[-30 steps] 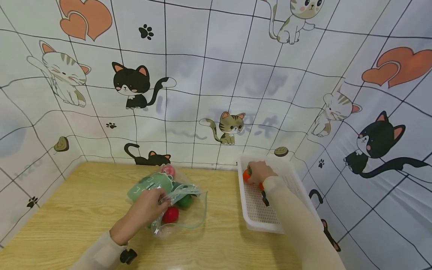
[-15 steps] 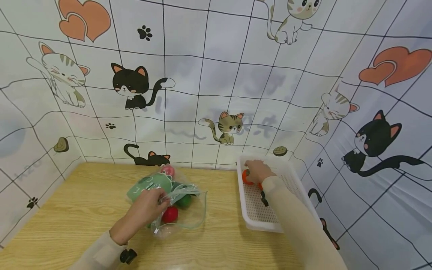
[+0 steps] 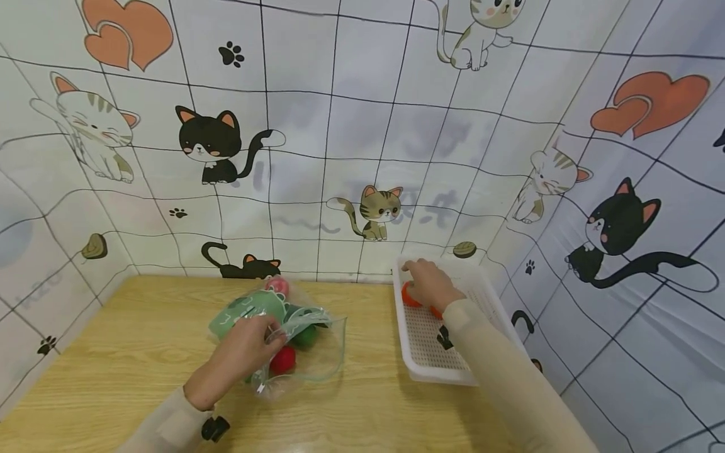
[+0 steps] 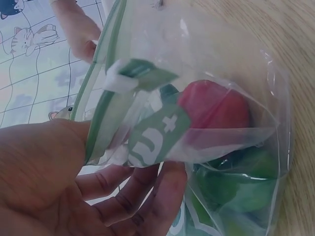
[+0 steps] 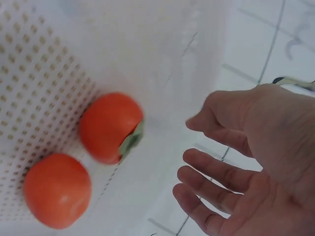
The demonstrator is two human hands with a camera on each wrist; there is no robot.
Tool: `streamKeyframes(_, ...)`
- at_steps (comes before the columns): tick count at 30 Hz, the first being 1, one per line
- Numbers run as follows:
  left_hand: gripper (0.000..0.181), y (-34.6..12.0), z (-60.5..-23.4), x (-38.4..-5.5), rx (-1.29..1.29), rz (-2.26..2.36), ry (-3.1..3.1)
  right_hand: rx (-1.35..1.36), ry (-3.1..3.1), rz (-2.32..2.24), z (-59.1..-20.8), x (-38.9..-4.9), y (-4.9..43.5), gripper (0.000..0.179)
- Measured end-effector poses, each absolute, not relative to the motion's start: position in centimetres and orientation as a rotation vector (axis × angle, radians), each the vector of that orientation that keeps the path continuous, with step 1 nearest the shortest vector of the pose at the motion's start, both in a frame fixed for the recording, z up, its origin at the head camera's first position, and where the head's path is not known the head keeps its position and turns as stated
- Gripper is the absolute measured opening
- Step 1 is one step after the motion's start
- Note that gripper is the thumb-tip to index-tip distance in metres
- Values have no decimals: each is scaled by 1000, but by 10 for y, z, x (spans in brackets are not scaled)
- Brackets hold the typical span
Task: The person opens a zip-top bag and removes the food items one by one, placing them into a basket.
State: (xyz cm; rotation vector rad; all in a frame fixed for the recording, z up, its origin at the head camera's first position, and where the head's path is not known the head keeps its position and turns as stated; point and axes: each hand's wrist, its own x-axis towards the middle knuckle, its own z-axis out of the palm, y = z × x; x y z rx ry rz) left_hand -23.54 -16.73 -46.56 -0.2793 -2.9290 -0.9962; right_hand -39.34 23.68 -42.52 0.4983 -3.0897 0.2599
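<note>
My left hand [image 3: 243, 352] grips the opening edge of a clear zip bag [image 3: 328, 368] with green print, lying on the table. Through its film show a red round piece [image 4: 214, 109], a green piece [image 4: 241, 179] and a pinkish one [image 3: 277, 286]. Over the far left of a white plastic basket [image 3: 403, 346], my right hand [image 3: 433, 284] holds nothing, its fingers loosely bent and apart. Two orange-red persimmons lie in the basket, one with a green leafy cap [image 5: 132, 140], the other persimmon [image 5: 58, 191] beside it, both apart from the fingers in the right wrist view.
The wooden table [image 3: 141, 340] reaches back to a white cloth wall [image 3: 300, 126] with cat drawings, which also closes off both sides. The basket's high rim stands near the right-hand cloth. A black wrist device [image 3: 215, 429] sits on the left sleeve.
My right hand has let go of the persimmon in the basket, its fingers spreading and lifting slightly up and left. The left hand and bag hold still. The head view has shifted a little.
</note>
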Motion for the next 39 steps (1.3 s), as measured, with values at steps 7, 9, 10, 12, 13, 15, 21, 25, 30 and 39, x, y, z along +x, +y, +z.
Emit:
streamKeyframes(7, 23, -163, -467, -239, -296, -904, -2932, 572, -2934, 344, -411, -360, 216, 52)
streamKeyframes(9, 24, -161, -468, -241, -297, -886, -2926, 596, -2888, 347, -408, -348, 208, 49)
streamKeyframes(10, 24, -160, -468, -241, -298, -882, -2925, 610, -2865, 355, -407, -342, 204, 47)
streamKeyframes(12, 24, -159, -469, -241, -296, -872, -2930, 646, -2822, 376, -405, -330, 196, 45)
streamKeyframes(13, 24, -159, -470, -242, -290, -869, -2935, 666, -2797, 386, -404, -324, 192, 44)
streamKeyframes(15, 22, -158, -470, -242, -275, -872, -2947, 709, -2753, 420, -405, -314, 185, 42)
streamKeyframes(21, 19, -158, -472, -244, -284, -852, -2956, 898, -2600, 495, -417, -285, 164, 37)
streamKeyframes(25, 21, -159, -475, -245, -308, -842, -2944, 996, -2492, 526, -427, -266, 148, 35)
streamKeyframes(30, 24, -160, -480, -246, -323, -847, -2934, 1103, -2462, 585, -438, -245, 123, 37)
streamKeyframes(39, 25, -160, -484, -251, -339, -864, -2947, 1116, -2684, 458, -462, -233, 92, 43)
